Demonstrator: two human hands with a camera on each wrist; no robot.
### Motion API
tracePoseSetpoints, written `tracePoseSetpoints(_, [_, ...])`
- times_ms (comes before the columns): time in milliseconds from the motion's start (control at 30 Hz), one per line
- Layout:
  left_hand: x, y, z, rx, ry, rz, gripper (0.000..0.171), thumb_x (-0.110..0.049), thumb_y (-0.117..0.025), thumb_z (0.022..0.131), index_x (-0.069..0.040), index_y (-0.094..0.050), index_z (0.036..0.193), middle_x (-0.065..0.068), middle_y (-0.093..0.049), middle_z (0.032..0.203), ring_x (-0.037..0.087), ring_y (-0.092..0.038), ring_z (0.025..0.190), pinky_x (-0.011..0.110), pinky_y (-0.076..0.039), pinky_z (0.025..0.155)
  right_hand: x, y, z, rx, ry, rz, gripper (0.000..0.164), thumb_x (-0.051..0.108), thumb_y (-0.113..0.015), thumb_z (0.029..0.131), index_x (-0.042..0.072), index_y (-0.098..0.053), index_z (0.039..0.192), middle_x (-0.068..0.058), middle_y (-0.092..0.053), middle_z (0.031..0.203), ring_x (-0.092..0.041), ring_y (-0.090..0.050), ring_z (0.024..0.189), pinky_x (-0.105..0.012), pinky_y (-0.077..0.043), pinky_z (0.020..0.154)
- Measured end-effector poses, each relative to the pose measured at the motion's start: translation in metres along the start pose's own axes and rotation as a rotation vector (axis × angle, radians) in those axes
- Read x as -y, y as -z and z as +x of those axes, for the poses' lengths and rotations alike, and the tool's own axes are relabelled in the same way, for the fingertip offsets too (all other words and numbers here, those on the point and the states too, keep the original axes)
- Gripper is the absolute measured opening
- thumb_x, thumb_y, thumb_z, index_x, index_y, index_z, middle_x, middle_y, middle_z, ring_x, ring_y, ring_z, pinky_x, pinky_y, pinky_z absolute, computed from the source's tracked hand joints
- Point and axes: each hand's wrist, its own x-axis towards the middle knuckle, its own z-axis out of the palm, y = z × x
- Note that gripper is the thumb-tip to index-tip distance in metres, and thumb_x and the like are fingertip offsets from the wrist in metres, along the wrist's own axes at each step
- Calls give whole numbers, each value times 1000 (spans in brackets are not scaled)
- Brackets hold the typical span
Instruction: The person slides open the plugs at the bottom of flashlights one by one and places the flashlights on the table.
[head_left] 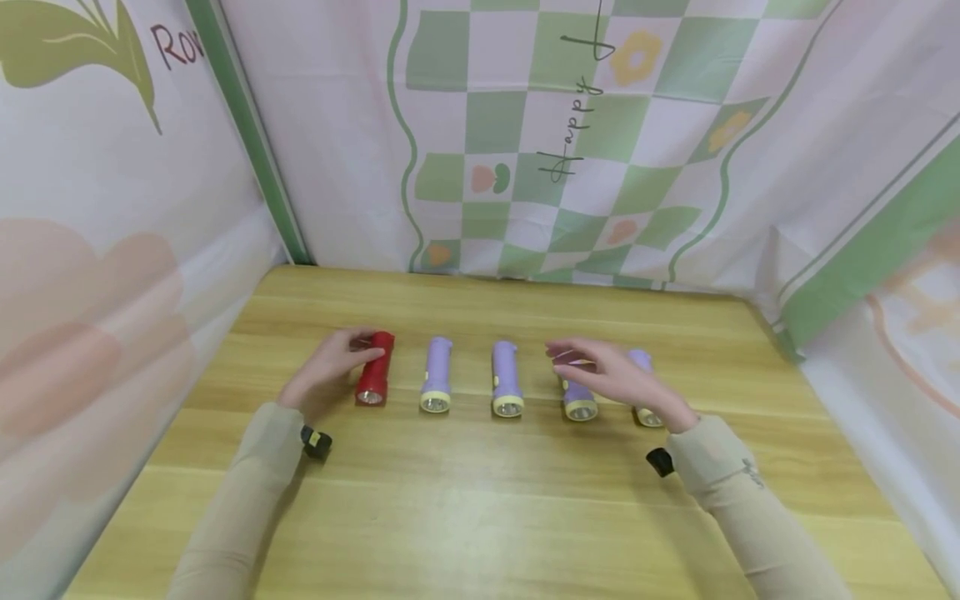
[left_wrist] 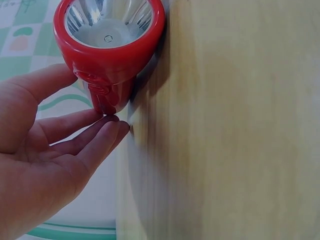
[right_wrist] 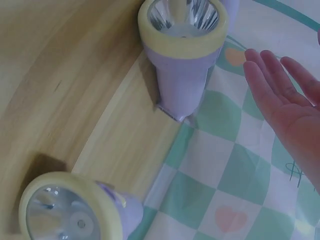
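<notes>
At the left end of a row of flashlights lies a red flashlight point(head_left: 375, 369), lens toward me. My left hand point(head_left: 335, 364) holds its body, thumb laid across the top and fingertips along its side near the tail. The left wrist view shows the red flashlight's lens rim point(left_wrist: 110, 52) close up, with the left hand point(left_wrist: 55, 160) below it. My right hand point(head_left: 611, 372) is held over a purple flashlight point(head_left: 580, 402) with a yellow rim, partly covering it, its fingers loosely extended. In the right wrist view the right hand point(right_wrist: 290, 110) holds nothing, apart from the nearest purple flashlight point(right_wrist: 182, 75).
Two more purple flashlights, one left of centre point(head_left: 437, 375) and one at centre point(head_left: 507, 379), lie between my hands. Another purple flashlight point(head_left: 649, 415) sits partly behind the right wrist. Patterned cloth point(head_left: 517, 225) hangs along the back and sides of the wooden table point(head_left: 465, 508).
</notes>
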Motion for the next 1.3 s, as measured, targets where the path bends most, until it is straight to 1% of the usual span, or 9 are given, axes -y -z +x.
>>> tracePoseSetpoints(200, [0,1,0,4,7,13,57,-26,-62,98,7,-45,142,28,-58,135,41,-56,124,52,-46,109,3,-2,5,15,-9,9,43,20,-58,101,2,-51,139,-23,-58,137,-35,-61,123,-41,-52,104])
tracePoseSetpoints(433, [0,1,-1,5,10,5,57,-25,-62,98,8,-46,141,28,-58,134,41,-56,125,52,-45,110,7,-9,14,28,0,18,42,21,-57,101,3,-52,139,-23,-59,137,-33,-61,123,-44,-51,105])
tracePoseSetpoints(600, [1,1,-1,11,33,4,58,-27,-62,98,6,-45,142,27,-58,135,39,-55,126,52,-45,110,12,-12,21,31,8,8,41,21,-58,101,3,-53,138,-22,-60,136,-34,-61,122,-48,-51,105])
tracePoseSetpoints(833, [2,1,2,9,-8,18,55,-25,-62,97,8,-48,140,28,-60,132,40,-58,122,51,-47,108,14,-15,28,51,16,27,44,19,-58,100,-2,-52,138,-24,-58,137,-36,-60,123,-49,-50,105])
tracePoseSetpoints(933, [2,2,2,15,2,13,56,-25,-62,97,7,-47,140,27,-60,132,39,-58,123,51,-47,109,15,-17,31,58,22,34,45,20,-58,100,-2,-51,138,-23,-58,138,-36,-60,123,-50,-50,105])
tracePoseSetpoints(1167, [3,1,4,9,-9,17,55,-25,-62,97,7,-49,139,27,-61,131,39,-59,121,50,-47,108,18,-22,37,78,30,52,44,19,-59,100,-1,-51,139,-20,-58,139,-37,-59,124,-49,-51,104])
tracePoseSetpoints(1300, [2,1,4,9,-1,15,55,-25,-63,97,7,-49,140,26,-61,131,39,-59,121,50,-48,107,20,-25,39,88,35,67,44,18,-58,100,-2,-50,139,-21,-58,139,-37,-59,124,-52,-50,105])
